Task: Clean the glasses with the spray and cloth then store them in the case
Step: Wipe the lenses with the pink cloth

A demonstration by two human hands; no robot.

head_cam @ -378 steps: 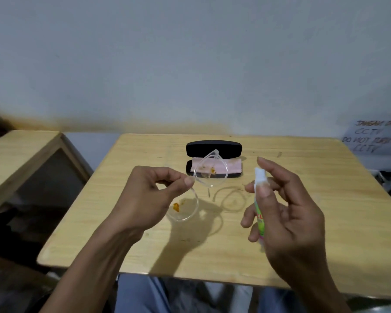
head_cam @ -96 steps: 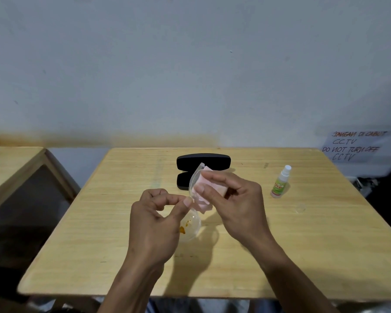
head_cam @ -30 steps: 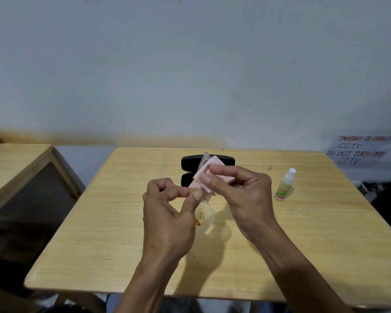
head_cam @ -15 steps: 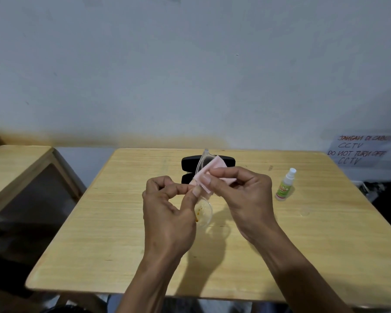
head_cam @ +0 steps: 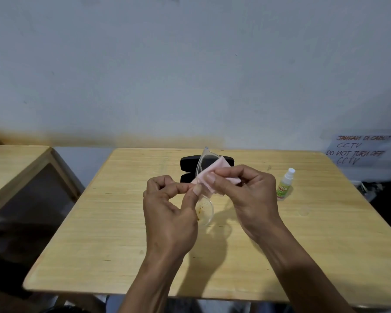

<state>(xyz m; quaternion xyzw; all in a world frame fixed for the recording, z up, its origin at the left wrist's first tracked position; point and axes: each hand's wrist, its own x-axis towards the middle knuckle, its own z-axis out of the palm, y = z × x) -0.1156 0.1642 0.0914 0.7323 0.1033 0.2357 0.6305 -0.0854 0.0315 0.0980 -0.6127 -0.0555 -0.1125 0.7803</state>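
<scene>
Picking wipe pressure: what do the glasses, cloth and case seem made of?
Glasses: clear, glossy plastic by the look; table shows through, lower lens carries orange smears.
Cloth: thin pink fabric, matte, folds softly; likely microfibre.
Case: black, smooth, low sheen; hard shell, material unclear.

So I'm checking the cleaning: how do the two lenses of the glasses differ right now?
The upper lens is pinched in the pink cloth by the right hand; the lower lens is bare. The upper lens looks clear; the lower lens carries orange-brown smears. Both sit in one clear frame that the left hand grips.
</scene>
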